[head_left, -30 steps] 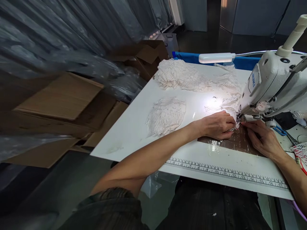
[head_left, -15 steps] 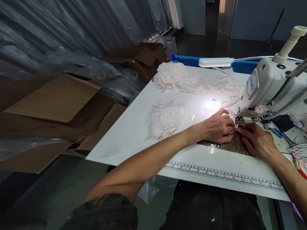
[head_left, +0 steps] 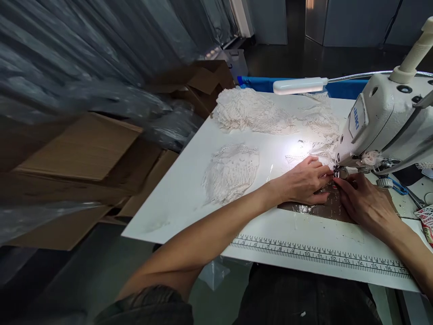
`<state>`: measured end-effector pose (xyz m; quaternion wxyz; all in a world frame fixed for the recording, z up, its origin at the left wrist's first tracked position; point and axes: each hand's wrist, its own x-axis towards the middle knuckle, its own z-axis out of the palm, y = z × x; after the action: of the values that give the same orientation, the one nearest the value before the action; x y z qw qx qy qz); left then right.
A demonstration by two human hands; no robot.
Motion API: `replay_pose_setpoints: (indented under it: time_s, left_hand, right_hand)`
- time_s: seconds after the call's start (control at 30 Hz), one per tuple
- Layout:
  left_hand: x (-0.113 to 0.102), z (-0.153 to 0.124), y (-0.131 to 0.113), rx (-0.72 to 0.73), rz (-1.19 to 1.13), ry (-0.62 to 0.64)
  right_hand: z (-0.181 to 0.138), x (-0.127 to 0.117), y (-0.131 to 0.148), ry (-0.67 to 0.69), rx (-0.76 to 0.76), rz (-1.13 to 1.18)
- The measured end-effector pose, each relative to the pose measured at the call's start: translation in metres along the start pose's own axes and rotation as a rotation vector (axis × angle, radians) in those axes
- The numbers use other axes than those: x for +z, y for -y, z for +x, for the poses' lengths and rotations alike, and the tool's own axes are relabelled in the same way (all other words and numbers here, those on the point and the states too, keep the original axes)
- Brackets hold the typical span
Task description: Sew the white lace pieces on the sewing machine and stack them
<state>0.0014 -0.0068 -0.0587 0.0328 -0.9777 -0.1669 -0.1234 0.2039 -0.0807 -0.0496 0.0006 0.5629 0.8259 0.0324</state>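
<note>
White lace (head_left: 324, 131) trails across the table and runs to the presser foot (head_left: 339, 172) of a white sewing machine (head_left: 375, 117). My left hand (head_left: 309, 181) lies left of the foot, bent fingers pressed on the lace's edge, thumb apart. Close to the foot on the right, my right hand (head_left: 367, 198) has thumb and forefinger closed on what looks like the lace's edge; the bit between the fingertips is mostly hidden. Both sets of fingertips almost meet just in front of the needle area, above a brown plate (head_left: 304, 208).
A lace heap (head_left: 243, 108) lies at the table's back, a smaller lace pile (head_left: 233, 171) at left. A lamp (head_left: 300, 85) hangs overhead. Blue-handled scissors (head_left: 399, 187) rest by the machine. A printed ruler (head_left: 318, 255) lines the front edge. Cardboard boxes (head_left: 81, 144) stand left.
The view has shifted slightly, so the machine appears a little larger and farther right. Both hands stay at the presser foot with nearly the same grip.
</note>
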Motion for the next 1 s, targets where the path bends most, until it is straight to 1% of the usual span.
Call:
replay_pose_setpoints:
  time_s: [0.07, 0.17, 0.27, 0.37, 0.47, 0.57, 0.7, 0.87, 0.93, 1.0]
  left_hand:
    - [0.000, 0.000, 0.000, -0.013, -0.007, 0.002]
    - [0.000, 0.000, 0.001, -0.030, -0.034, 0.007]
    - [-0.001, 0.000, 0.001, -0.051, -0.059, 0.011]
    - [0.000, 0.000, 0.002, -0.064, -0.066, 0.008]
    - [0.000, 0.000, 0.002, -0.072, -0.066, 0.000]
    - [0.001, 0.000, 0.002, -0.081, -0.071, -0.014]
    - [0.001, 0.000, 0.001, -0.094, -0.089, -0.003]
    - [0.002, 0.002, 0.007, -0.103, -0.143, -0.017]
    - [0.003, 0.004, 0.013, -0.119, -0.192, -0.031]
    - [0.004, 0.007, 0.022, -0.128, -0.255, -0.045]
  right_hand:
    - [0.000, 0.001, 0.000, 0.005, 0.000, 0.007]
    - [-0.004, 0.006, -0.006, -0.038, -0.012, 0.062]
    - [-0.007, 0.005, -0.017, -0.095, -0.052, 0.251]
    - [-0.003, 0.001, -0.031, -0.088, -0.062, 0.466]
    - [0.005, -0.001, -0.039, -0.084, 0.038, 0.586]
    - [0.009, -0.002, -0.040, -0.127, 0.174, 0.597]
    - [-0.001, -0.010, -0.040, -0.164, 0.219, 0.553]
    - [-0.027, -0.026, -0.041, -0.341, 0.213, 0.503]
    - [-0.041, -0.032, -0.041, -0.393, 0.175, 0.509]
    - [-0.059, -0.037, -0.042, -0.442, 0.094, 0.509]
